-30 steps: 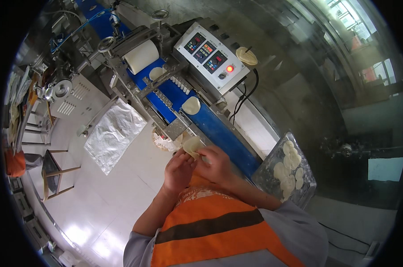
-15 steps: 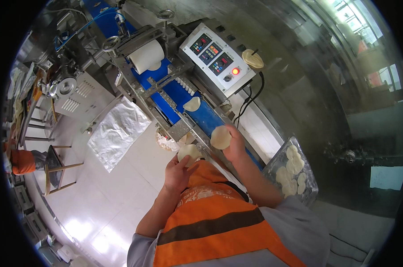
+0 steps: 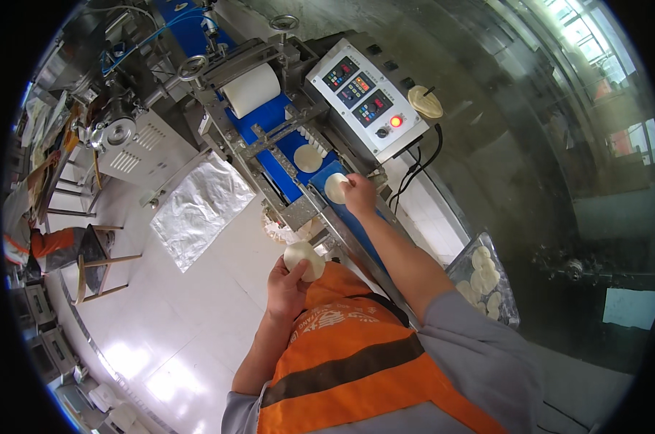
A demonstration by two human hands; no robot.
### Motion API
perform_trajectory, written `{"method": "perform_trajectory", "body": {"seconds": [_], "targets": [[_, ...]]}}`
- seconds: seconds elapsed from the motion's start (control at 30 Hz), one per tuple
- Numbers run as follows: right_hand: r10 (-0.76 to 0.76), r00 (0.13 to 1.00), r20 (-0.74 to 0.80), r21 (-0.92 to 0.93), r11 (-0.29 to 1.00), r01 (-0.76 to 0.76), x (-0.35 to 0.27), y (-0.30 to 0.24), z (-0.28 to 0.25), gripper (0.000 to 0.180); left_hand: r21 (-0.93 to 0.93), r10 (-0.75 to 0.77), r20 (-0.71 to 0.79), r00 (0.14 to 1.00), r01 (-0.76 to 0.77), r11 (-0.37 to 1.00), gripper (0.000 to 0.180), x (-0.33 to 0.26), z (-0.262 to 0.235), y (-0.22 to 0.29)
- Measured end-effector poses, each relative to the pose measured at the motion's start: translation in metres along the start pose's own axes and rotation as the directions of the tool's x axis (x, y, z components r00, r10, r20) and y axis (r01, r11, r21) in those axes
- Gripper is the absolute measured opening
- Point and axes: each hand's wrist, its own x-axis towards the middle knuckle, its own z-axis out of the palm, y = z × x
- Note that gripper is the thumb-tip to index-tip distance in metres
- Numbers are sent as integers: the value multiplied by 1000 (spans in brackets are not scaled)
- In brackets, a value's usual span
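Observation:
A pale, thin dough round is in my left hand, thumb on top, held in front of the orange apron. My right hand reaches to the end of the machine's blue belt and pinches the edge of a second dough round. One more dough round lies flat on the belt, just beyond my right fingers. Whether the held rounds are single or stacked, I cannot tell.
A white roller spans the belt. Right of it stands a control box with a lit red button. A clear tray at the right holds several dough pieces. A silvery sheet lies on the floor; a wooden-legged chair stands left.
My right hand has moved forward to the belt's end, where it now grips a round. Another round has come into view on the belt. The left hand's round has tilted up.

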Motion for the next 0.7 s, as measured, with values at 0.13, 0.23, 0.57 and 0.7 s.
{"method": "perform_trajectory", "body": {"seconds": [0.13,0.23,0.57,0.7], "targets": [[46,998,-33,-12,999,-46,11,-16,7,21,240,64,-48,997,-50,969,35,-2,3,4],[9,981,-192,-75,997,-24,-3,-20,15,31,134,45,-60,997,-36,990,33,-1,1,-1],[-100,610,786,371,866,-336,-101,-120,-113,33,270,36,134,990,-71,960,27,7,27,4],[-38,818,575,442,855,-272,-132,-95,-111,34,453,35,62,997,-60,889,26,10,33,3]]}}
